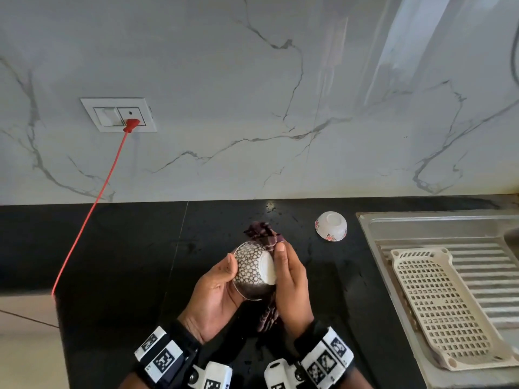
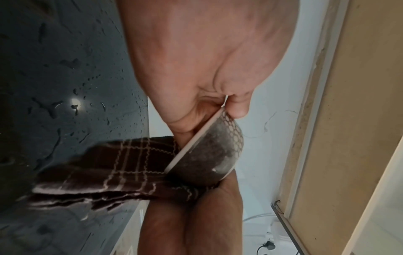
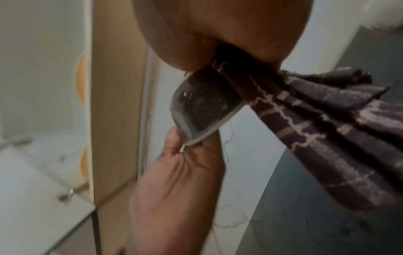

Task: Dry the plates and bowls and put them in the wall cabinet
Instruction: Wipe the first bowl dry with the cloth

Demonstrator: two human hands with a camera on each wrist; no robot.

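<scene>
A small bowl (image 1: 252, 269) with a dark circle pattern and a white foot is held up over the black counter, tilted on its side. My left hand (image 1: 217, 284) grips its rim (image 2: 196, 138) with the thumb on the outside. My right hand (image 1: 289, 282) holds a dark checked cloth (image 1: 262, 234) against the bowl's foot and side; cloth hangs out below the hand (image 3: 316, 124). The bowl (image 3: 202, 107) shows blurred between both hands in the right wrist view. A second bowl (image 1: 331, 226), white with flowers, lies upside down on the counter to the right.
The black counter (image 1: 126, 248) carries water drops. A steel sink drainboard (image 1: 477, 248) at right holds a cream perforated plastic rack (image 1: 438, 301). A red cable (image 1: 92, 209) runs from a wall socket (image 1: 119, 115) down across the counter's left side. Marble wall behind.
</scene>
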